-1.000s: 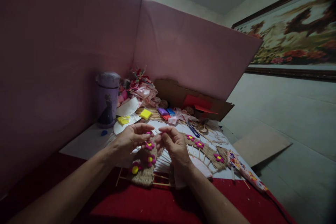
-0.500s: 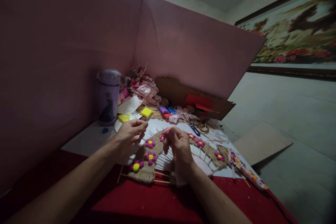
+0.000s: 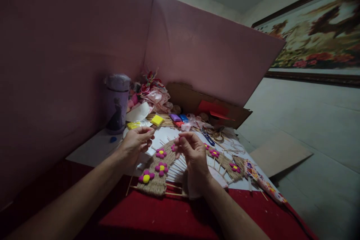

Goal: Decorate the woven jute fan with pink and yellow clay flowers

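A fan-shaped frame of thin sticks woven with tan cord (image 3: 153, 186) lies before me, decorated with magenta clay flowers (image 3: 161, 168) that have yellow centres. Above its left part is my left hand (image 3: 137, 143), thumb and fingertips pinched together; whatever is between them is too small to make out. My right hand (image 3: 194, 157) is over the middle of the fan, hiding part of it. Its thumb and index finger are also closed, with a hint of magenta at the tips that could be clay or a flower behind. The two hands are apart.
Yellow clay (image 3: 157, 120), purple clay (image 3: 174, 117) and blue-handled scissors (image 3: 208, 137) lie along the back. At left stands a purple bottle (image 3: 116, 105). A flower-patterned glue gun (image 3: 267, 185) rests at right. Pink panels (image 3: 202, 45) rise behind the red-covered table (image 3: 157, 217).
My left hand has shifted slightly left and down. The fingers of my right hand have turned a little, index finger raised and extended more over the thumb. The fan has stayed in place.
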`<move>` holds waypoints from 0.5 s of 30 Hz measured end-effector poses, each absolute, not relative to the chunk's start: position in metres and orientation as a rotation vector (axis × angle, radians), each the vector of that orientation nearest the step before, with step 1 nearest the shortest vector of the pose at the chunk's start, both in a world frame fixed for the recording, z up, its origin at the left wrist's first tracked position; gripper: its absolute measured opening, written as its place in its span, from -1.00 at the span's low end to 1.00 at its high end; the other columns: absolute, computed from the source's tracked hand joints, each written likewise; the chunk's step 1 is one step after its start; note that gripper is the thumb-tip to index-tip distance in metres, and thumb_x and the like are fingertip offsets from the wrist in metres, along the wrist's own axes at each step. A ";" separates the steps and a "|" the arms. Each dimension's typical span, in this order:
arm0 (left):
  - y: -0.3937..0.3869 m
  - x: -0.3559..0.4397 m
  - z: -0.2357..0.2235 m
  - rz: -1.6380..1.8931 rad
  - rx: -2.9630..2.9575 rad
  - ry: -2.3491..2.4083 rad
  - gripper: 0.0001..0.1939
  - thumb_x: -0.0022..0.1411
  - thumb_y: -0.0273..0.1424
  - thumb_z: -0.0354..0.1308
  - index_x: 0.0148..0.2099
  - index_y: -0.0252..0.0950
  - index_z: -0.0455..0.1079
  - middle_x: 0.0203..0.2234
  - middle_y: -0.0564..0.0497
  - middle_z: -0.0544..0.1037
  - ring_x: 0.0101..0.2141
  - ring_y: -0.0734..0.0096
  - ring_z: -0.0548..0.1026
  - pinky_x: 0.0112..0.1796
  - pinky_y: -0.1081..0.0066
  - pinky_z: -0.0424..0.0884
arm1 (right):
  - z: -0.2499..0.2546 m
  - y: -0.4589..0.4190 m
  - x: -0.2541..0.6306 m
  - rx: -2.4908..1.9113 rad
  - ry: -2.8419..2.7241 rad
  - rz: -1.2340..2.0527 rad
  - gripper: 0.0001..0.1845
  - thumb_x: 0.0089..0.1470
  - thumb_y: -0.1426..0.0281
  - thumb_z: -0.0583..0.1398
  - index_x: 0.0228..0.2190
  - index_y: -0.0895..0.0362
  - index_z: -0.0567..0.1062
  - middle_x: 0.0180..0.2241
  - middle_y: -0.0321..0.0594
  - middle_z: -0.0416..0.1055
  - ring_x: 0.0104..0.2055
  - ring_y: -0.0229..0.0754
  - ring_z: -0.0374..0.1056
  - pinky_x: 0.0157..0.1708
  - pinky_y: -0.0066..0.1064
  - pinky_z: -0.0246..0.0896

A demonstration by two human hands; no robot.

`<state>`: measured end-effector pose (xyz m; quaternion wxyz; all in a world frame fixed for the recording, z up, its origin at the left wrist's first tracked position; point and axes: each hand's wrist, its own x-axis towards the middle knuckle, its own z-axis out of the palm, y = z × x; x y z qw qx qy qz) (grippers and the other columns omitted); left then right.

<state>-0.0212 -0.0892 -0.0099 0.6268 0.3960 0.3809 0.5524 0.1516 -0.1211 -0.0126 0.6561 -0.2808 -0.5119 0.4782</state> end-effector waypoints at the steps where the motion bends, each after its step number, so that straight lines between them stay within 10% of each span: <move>1: -0.089 -0.021 -0.010 1.265 0.912 0.875 -0.73 -0.14 -0.39 0.32 -0.39 -0.36 0.31 -0.62 0.10 0.39 -0.68 0.67 0.28 -0.66 0.63 0.09 | -0.013 -0.120 0.151 -0.636 -1.171 1.072 -0.77 -0.12 0.35 0.29 -0.37 0.13 0.40 -0.47 -0.31 0.41 -0.51 -0.33 0.33 -0.63 -0.55 0.26; 9: -0.089 -0.020 -0.010 1.261 0.926 0.889 -0.75 -0.13 -0.39 0.30 -0.40 -0.37 0.31 -0.62 0.09 0.37 -0.68 0.68 0.25 -0.67 0.63 0.07 | -0.016 -0.129 0.150 -0.691 -1.412 0.986 -0.77 0.09 0.27 0.12 -0.46 0.17 0.42 -0.73 -0.44 0.18 -0.75 -0.45 0.04 -0.77 -0.60 -0.02; 15: -0.088 -0.020 -0.012 1.263 0.932 0.898 -0.70 -0.22 -0.42 0.34 -0.40 -0.36 0.32 -0.61 0.10 0.37 -0.66 0.66 0.27 -0.66 0.63 0.12 | -0.019 -0.141 0.143 -0.705 -1.738 0.761 -0.93 -0.01 0.43 0.19 -0.38 0.14 0.42 -0.39 -0.24 0.36 -0.38 -0.27 0.32 -0.45 -0.47 0.25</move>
